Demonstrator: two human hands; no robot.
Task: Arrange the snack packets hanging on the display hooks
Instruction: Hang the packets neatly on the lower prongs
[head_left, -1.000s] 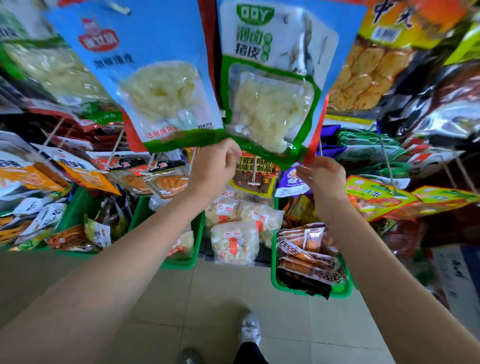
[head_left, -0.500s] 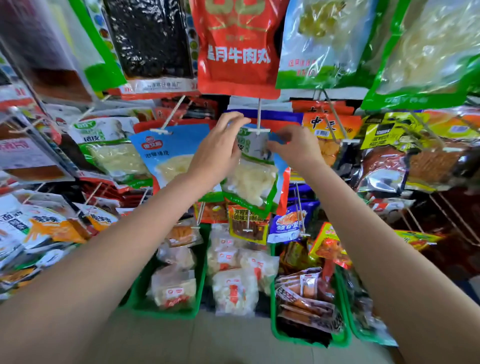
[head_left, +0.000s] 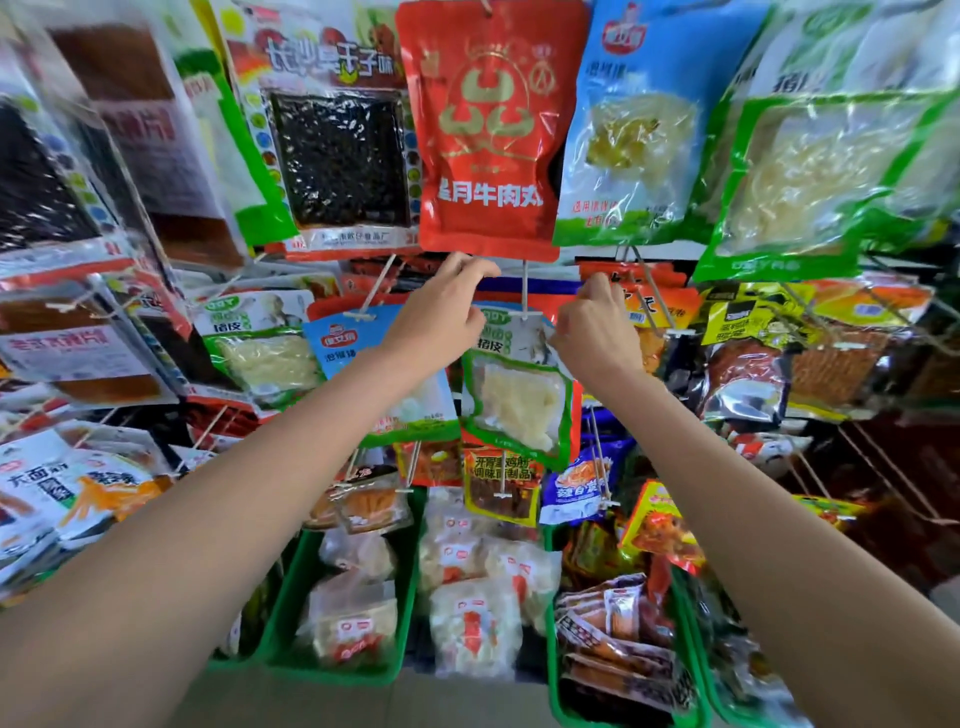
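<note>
Head view, green-edged packet (head_left: 519, 400) hanging upright, long axis vertical, hands flanking its top.

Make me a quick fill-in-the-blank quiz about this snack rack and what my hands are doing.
1. Directly above both hands hangs a large ____ packet.
2. The left hand and right hand reach to the top of a packet with a ____ border.
3. The baskets at the bottom are ____ in colour.
4. The packet left of the red one shows ____ contents through its window.

Answers: red; green; green; black
</note>
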